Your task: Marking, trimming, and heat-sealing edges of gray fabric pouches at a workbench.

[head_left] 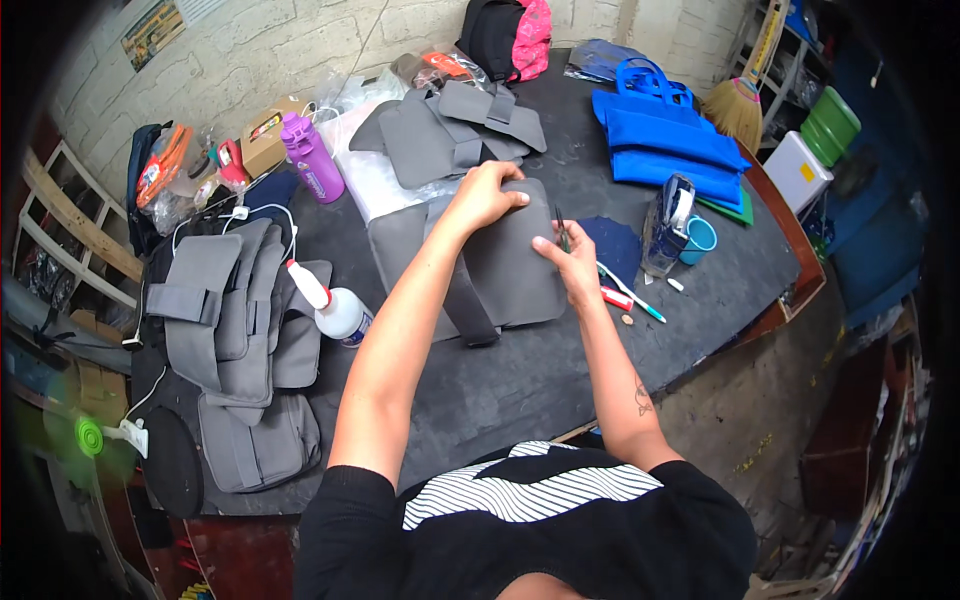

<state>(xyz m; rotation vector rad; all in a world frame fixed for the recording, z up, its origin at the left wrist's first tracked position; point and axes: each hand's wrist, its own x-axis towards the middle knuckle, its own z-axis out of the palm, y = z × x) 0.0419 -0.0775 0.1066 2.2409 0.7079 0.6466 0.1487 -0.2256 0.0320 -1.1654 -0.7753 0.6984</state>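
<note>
A grey padded fabric piece [518,255] with a dark strap [474,300] lies in front of me on the black table. My left hand [487,198] is closed over its upper edge, thumb on the face and fingertips partly hidden. At its right edge, my right hand [572,264] is closed round small dark thread snips [561,234], points upward, with the thumb near the fabric's border. Just beyond my left hand lies a heap of similar grey pieces [420,140]. A red-and-white object [616,298] and a pen [640,296] lie right of my right hand.
Left stand a spray bottle [345,315], a purple bottle [312,160] and stacked grey pieces [215,320]. On the right are a tape dispenser [668,225], a blue cup [699,240] and blue bags [670,150]. A green fan [90,436] sits at the left edge.
</note>
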